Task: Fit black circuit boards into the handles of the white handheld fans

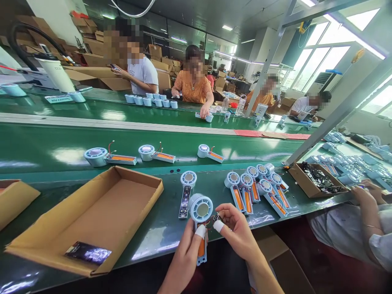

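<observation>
In the head view, my left hand is closed around the handle of a light-blue handheld fan. Its round head points up, and an orange battery shows in the open handle. My right hand pinches a small dark circuit board between thumb and fingers, just right of the fan. Thin red wires run between the board and the fan. White covers wrap both thumb tips. Just behind, another fan lies on the bench with a dark circuit board on its handle.
A shallow cardboard box at left holds a dark circuit board strip. Several open fans cluster at right, beside a box of small dark parts. More fans lie on the green belt. A co-worker's hands are at far right.
</observation>
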{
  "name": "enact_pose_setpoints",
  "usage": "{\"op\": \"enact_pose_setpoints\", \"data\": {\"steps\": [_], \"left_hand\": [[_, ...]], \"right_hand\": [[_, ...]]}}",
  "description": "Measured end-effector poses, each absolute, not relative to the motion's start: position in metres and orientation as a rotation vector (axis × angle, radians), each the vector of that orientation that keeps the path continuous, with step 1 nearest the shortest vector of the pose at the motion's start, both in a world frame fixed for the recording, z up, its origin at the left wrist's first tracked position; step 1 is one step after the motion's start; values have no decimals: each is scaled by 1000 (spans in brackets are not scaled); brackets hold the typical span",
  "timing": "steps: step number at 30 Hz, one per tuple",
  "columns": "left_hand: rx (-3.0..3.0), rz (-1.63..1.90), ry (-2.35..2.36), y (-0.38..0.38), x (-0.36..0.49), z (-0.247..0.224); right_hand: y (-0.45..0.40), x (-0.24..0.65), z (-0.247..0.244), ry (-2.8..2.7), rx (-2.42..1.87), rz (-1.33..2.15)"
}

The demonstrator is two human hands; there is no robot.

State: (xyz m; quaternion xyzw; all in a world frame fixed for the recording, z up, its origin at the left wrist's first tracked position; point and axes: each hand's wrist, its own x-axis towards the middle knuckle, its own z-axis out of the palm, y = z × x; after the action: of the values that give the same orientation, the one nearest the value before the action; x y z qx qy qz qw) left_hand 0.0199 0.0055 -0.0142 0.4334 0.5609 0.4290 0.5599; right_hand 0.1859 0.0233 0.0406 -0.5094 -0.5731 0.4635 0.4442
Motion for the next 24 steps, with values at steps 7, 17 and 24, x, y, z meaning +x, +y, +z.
{"op": "enact_pose_setpoints", "data": {"steps": [7,17,24], "left_hand": [[1105,999,1205,14,11,-2],[1196,1109,1353,13,14,14],[1052,1039,1247,15,16,16]], "right_hand": [[20,194,56,-2023,-1453,484],[9,184,73,-2521,-1655,96],[13,185,79,-2521,-1076,906]]}}
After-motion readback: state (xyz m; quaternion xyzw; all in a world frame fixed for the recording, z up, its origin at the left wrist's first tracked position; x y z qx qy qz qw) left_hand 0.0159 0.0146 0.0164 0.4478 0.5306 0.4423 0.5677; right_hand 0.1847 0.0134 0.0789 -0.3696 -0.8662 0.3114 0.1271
